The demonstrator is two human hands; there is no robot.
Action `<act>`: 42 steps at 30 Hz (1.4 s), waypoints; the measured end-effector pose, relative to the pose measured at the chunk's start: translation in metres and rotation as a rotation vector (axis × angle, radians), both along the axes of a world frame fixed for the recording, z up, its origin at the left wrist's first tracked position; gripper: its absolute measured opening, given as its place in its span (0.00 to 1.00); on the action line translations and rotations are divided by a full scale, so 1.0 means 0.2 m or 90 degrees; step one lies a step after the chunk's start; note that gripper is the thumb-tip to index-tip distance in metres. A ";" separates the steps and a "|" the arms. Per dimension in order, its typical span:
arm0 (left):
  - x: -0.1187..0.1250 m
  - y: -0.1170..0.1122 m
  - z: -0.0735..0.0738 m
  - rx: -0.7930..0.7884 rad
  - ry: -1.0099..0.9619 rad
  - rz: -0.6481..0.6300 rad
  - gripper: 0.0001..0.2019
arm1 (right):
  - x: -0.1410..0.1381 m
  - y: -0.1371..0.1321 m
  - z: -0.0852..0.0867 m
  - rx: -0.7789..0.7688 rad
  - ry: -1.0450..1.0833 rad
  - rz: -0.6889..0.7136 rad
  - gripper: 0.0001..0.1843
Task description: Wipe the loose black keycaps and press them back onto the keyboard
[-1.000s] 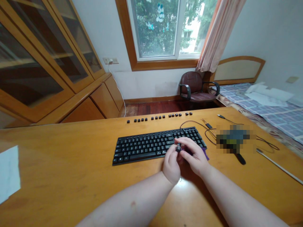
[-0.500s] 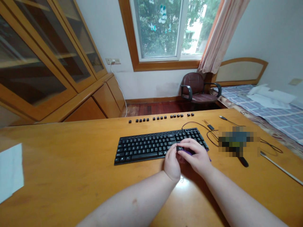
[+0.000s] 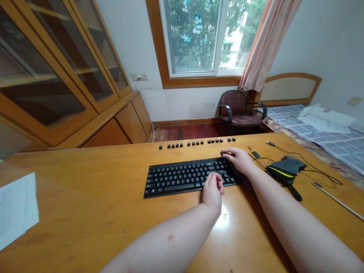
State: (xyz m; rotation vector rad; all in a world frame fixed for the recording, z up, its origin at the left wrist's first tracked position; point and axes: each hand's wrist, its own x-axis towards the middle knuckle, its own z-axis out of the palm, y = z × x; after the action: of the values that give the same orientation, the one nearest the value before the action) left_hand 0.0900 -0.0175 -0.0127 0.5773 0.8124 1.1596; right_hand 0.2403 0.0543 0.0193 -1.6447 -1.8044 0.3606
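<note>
A black keyboard [image 3: 176,178] lies on the wooden desk in front of me. My left hand [image 3: 212,191] rests at its front edge, fingers curled; whatever they may hold is hidden. My right hand [image 3: 241,161] reaches over the keyboard's far right corner. Its thumb and fingertips pinch a small black keycap [image 3: 222,154], partly hidden by the fingers. Something purple [image 3: 246,182] shows under the right wrist; its kind is unclear. Beyond the keyboard, several loose black keycaps [image 3: 193,143] stand in a spaced row along the desk's far edge.
Right of my arm lie a grey and black pouch with a yellow stripe [image 3: 284,170], a cable with a USB plug [image 3: 270,143], a small black piece [image 3: 256,154] and a white stick [image 3: 338,201]. White paper [image 3: 18,210] lies at left. A chair [image 3: 234,108] stands beyond the desk.
My hands were together over the keyboard's front right with a black keycap between them. My right hand has moved away toward the far edge with it; my left stays near the same spot.
</note>
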 end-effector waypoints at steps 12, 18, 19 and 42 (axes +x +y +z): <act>0.00 0.00 0.01 -0.023 -0.004 0.016 0.11 | 0.08 0.06 -0.10 -0.027 -0.107 0.059 0.12; 0.00 0.00 0.01 -0.025 0.007 0.009 0.11 | 0.07 0.06 -0.11 -0.002 -0.115 0.070 0.11; 0.00 0.00 0.01 -0.025 0.007 0.008 0.11 | 0.07 0.05 -0.11 0.002 -0.114 0.072 0.11; 0.00 -0.01 0.01 -0.030 0.019 0.000 0.12 | 0.03 0.06 -0.08 -0.044 -0.095 0.021 0.10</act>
State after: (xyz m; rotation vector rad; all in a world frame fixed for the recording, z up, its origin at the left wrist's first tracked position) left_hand 0.0893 -0.0187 -0.0105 0.5569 0.8633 1.1320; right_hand 0.2457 0.0669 0.0025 -1.7318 -1.9504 0.3252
